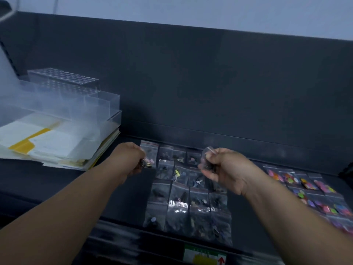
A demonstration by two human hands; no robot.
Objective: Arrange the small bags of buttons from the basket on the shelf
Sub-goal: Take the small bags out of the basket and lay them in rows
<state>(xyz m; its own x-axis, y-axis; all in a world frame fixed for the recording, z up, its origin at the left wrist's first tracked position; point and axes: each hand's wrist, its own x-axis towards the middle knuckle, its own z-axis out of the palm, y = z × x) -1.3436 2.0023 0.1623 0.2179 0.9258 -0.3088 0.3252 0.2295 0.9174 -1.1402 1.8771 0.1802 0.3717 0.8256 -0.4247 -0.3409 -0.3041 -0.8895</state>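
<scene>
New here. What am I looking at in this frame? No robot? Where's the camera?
There is no robot here. It is a single picture from a camera worn on a person's head, looking down at their two bare hands. The left hand pinches a bag of buttons, and the right hand grips a second bag. On the dark shelf lies a grid of dark-button bags. Further right are bright-button bags. At left, clear boxes sit on papers. No basket is in view.
</scene>
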